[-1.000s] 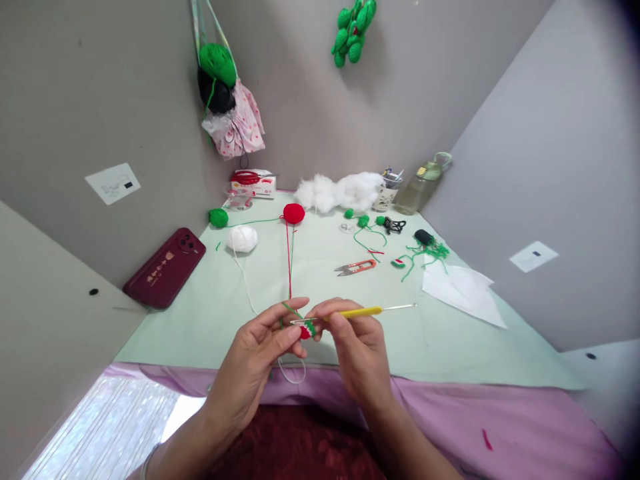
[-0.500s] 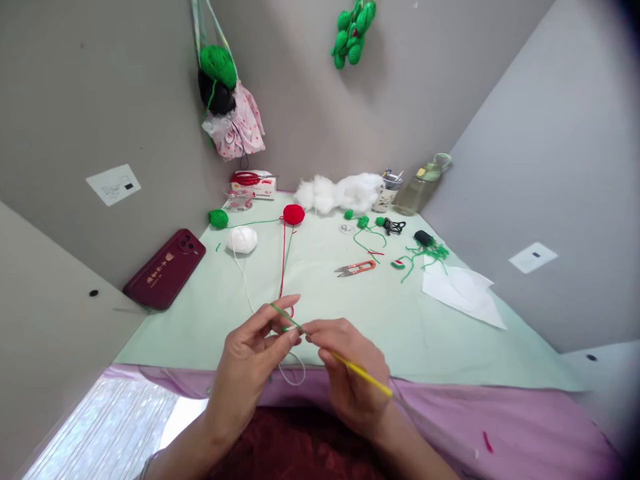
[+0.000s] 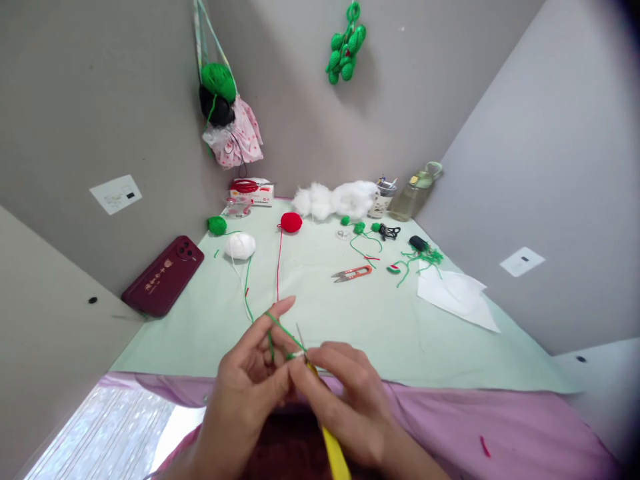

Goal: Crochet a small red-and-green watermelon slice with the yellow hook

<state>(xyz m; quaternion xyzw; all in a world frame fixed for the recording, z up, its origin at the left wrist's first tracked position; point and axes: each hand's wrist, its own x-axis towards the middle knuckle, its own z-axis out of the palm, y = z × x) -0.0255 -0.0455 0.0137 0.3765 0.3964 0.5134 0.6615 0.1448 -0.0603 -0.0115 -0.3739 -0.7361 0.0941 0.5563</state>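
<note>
1. Phone [image 3: 163, 276] in a dark red case lies at the far left, half off the edge of the pale green mat [image 3: 430, 333], well left of the hands.
2. Green yarn ball [image 3: 217, 225] and white yarn ball [image 3: 240, 245] sit on the mat beyond the left hand; the red yarn ball [image 3: 291, 222] sits further right, its strand running down toward the hands.
3. Left hand [image 3: 247, 393] is at the near edge of the mat, forefinger stretched out, with the green strand [image 3: 285, 331] drawn taut over it; thumb and fingers pinch the small crochet piece, which is mostly hidden between the hands.
4. Right hand [image 3: 350, 400] touches the left and is closed around the yellow-handled crochet hook [image 3: 327, 433], whose metal tip points up to the green strand.
5. Thread snips [image 3: 353, 273] lie on the mat beyond the right hand, well apart from it.
6. White paper [image 3: 457, 300] lies at the mat's right edge.
</note>
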